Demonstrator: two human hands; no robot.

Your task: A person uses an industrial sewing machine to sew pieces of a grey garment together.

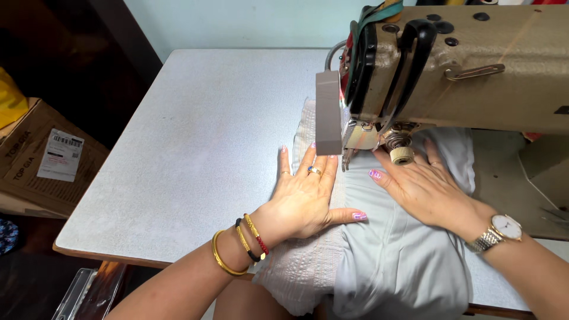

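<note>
Pressing flat, head view — left hand (305,198) open, fingers spread on textured white fabric (308,261); right hand (430,189) open, palm down on pale grey fabric (397,261), gripping nothing. Both pin cloth taut w/ seam under sewing machine (450,65) needle, on table (195,148).

I see both hands pressed flat on fabric at a beige sewing machine (474,65): left hand (305,198) on textured pale cloth (302,266), right hand (430,189) on smooth grey cloth (403,261), beside the needle.
</note>
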